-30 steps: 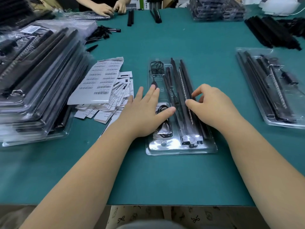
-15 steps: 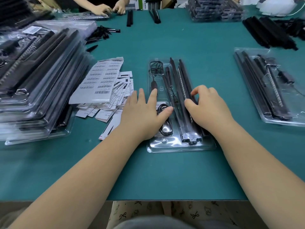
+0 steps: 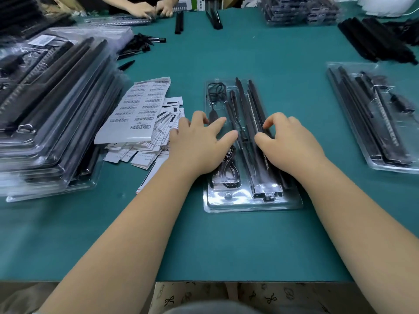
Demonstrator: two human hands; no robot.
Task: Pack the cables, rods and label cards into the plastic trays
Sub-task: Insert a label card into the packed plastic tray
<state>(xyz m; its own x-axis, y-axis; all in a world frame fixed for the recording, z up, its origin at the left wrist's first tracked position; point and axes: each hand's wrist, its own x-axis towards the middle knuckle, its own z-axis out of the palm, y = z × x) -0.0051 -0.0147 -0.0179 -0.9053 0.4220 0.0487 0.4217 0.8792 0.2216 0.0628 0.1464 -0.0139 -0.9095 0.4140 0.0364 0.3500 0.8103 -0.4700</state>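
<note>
From the head camera, one clear plastic tray (image 3: 251, 203) was seen at the middle of the green table (image 3: 226, 245), with two coiled cables (image 3: 227, 171) in its left side and several long black rods (image 3: 243, 100) in its right; their exact number could not be told. A second filled tray (image 3: 371, 116) lay well apart at the right, a stack of packed trays (image 3: 52, 114) at the left, and a heap of label cards (image 3: 138, 114) just beside the middle tray. The left hand (image 3: 199, 143) was laid flat, fingers spread, over the tray's left side. The right hand (image 3: 292, 143) was curled, fingertips (image 3: 265, 126) pressed on the rods.
</note>
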